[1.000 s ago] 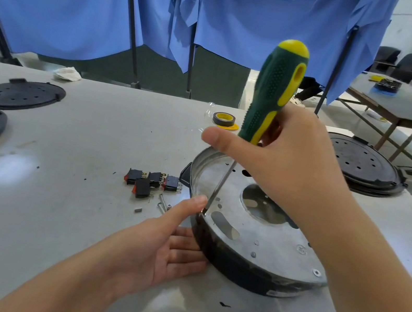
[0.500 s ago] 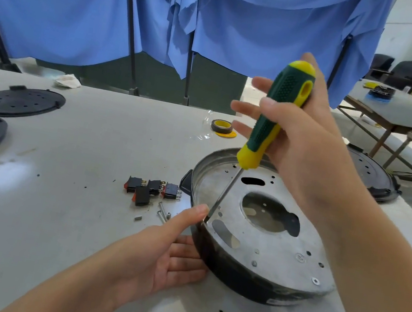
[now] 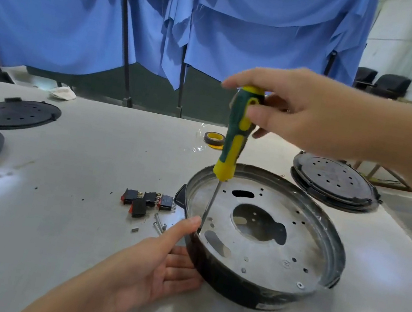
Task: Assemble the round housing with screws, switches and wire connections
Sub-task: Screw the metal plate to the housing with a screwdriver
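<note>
a pale glossy bench [image 3: 57, 212] carries the round housing [image 3: 262, 237] right of centre — blue drapes [image 3: 87, 11] hang behind. the right hand [image 3: 314, 111] grips the screwdriver [image 3: 236, 133] upright; the left hand [image 3: 160, 266] lies flat-fingered against the housing's wall, switches [image 3: 147, 200] just beside.

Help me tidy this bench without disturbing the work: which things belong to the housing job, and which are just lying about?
In use or needed:
round housing
screwdriver, held by the right hand
left hand, steadying the housing
switches
loose screws

Lying about:
black covers
tape roll
crumpled cloth
</note>
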Demonstrator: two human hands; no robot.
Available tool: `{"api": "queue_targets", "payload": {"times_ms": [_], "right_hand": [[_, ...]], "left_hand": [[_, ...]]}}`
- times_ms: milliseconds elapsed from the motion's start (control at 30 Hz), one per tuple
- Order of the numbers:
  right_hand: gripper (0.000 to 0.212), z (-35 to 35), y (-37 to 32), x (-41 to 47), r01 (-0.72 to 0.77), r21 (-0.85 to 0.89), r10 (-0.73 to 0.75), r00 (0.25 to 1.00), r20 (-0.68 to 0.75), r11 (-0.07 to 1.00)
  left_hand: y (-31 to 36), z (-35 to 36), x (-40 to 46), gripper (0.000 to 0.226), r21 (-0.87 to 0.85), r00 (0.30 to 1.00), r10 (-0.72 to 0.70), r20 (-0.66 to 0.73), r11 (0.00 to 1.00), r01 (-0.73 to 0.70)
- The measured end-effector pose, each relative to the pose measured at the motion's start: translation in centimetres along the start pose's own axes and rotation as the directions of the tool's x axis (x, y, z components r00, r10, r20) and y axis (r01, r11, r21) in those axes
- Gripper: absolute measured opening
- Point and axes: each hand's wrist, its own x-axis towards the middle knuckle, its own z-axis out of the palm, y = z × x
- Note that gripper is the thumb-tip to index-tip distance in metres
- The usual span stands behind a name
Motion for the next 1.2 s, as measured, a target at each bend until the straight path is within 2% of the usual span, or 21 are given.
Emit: {"api": "queue_targets", "payload": {"times_ms": [33,100,167,200,267,400,433,500,533,600,633,700,733,767,833,900,967,1033,1067,1100,1200], "right_hand": [[0.022,-0.4,-0.5,0.1,0.005,-0.08,-0.005,1.0,0.001,0.997],[0.046,-0.6,-1.3,0.5,-0.005,-0.322,-0.006,0.999,-0.033,0.947],[0.06,-0.1,-1.9,0.9,-0.033,-0.596,-0.035,0.994,-0.102,0.802],[0.061,0.1,-2.0,1.2,-0.048,-0.661,-0.05,0.99,-0.129,0.749],[0.051,0.5,-2.0,1.5,-0.017,-0.634,-0.062,0.993,-0.103,0.773],[0.017,0.9,-2.5,1.6,0.084,-0.411,-0.059,0.995,0.074,0.908],[0.014,0.7,-2.7,1.5,0.065,-0.373,-0.022,0.993,0.119,0.926],[0.028,-0.1,-3.1,1.4,-0.004,-0.329,0.071,0.979,0.191,0.944],[0.028,-0.6,-3.2,1.5,-0.02,-0.308,0.088,0.974,0.208,0.951],[0.017,-1.0,-3.5,1.6,-0.015,-0.328,0.081,0.979,0.188,0.945],[0.029,-1.0,-3.7,1.7,-0.017,-0.383,0.083,0.984,0.157,0.924],[0.054,-0.6,-3.7,1.8,-0.013,-0.588,0.076,0.994,0.082,0.809],[0.056,-0.3,-3.5,1.9,-0.015,-0.652,0.052,0.998,0.038,0.758],[0.05,-0.3,-3.5,1.9,-0.023,-0.644,0.048,0.999,0.021,0.765],[0.024,-0.4,-3.6,1.9,-0.043,-0.441,0.076,0.995,0.057,0.897],[0.014,-0.6,-3.8,1.9,-0.035,-0.273,0.062,0.994,0.09,0.961],[0.018,-0.2,-3.7,1.9,0.034,-0.315,-0.011,0.997,0.073,0.948],[0.039,0.3,-3.1,2.1,0.047,-0.536,-0.057,0.998,-0.001,0.843],[0.045,0.4,-2.9,2.1,0.025,-0.592,-0.043,0.999,-0.017,0.805],[0.044,0.4,-2.8,2.1,0.009,-0.578,-0.009,1.0,0.003,0.816],[0.015,0.1,-3.0,2.3,-0.025,-0.314,0.061,0.992,0.108,0.949]], "left_hand": [[0.0,0.0,0.1,0.084,0.001,1.0,0.0,-0.002,1.0,0.0],[0.0,0.1,0.1,0.086,0.01,1.0,0.002,-0.003,1.0,-0.002],[0.0,0.2,0.1,0.085,0.018,1.0,0.003,-0.003,1.0,-0.003],[0.0,0.2,0.0,0.084,0.019,1.0,0.002,-0.003,1.0,-0.002],[0.0,0.2,-0.1,0.083,0.02,1.0,0.003,-0.005,1.0,-0.003],[0.0,0.3,-0.3,0.084,0.016,1.0,0.003,-0.006,1.0,-0.003],[0.0,0.3,-0.3,0.084,0.015,1.0,0.002,-0.008,1.0,-0.002],[0.0,0.3,-0.2,0.084,0.017,1.0,0.002,-0.015,1.0,-0.001],[0.0,0.3,-0.2,0.084,0.018,1.0,0.002,-0.017,1.0,-0.002],[0.0,0.3,-0.2,0.085,0.017,1.0,0.004,-0.018,1.0,-0.004],[0.0,0.3,-0.2,0.085,0.014,1.0,0.003,-0.017,1.0,-0.003],[0.0,0.3,-0.3,0.085,0.015,1.0,0.001,-0.015,1.0,-0.001],[0.0,0.3,-0.3,0.086,0.016,1.0,0.001,-0.014,1.0,-0.001],[0.0,0.3,-0.3,0.086,0.016,1.0,0.003,-0.011,1.0,-0.002],[0.0,0.2,-0.3,0.085,0.02,1.0,0.004,-0.003,1.0,-0.004],[0.0,0.2,-0.3,0.085,0.023,1.0,0.003,0.004,1.0,-0.004],[0.0,0.1,-0.2,0.085,0.029,1.0,0.0,0.012,1.0,0.0],[0.0,0.0,-0.2,0.084,0.034,1.0,-0.004,0.019,0.999,0.004],[0.0,0.0,-0.2,0.084,0.036,1.0,-0.005,0.024,0.999,0.004],[0.0,0.0,-0.2,0.084,0.037,1.0,-0.003,0.028,0.999,0.002],[0.0,0.0,-0.1,0.085,0.04,1.0,0.0,0.023,0.999,-0.001]]}}
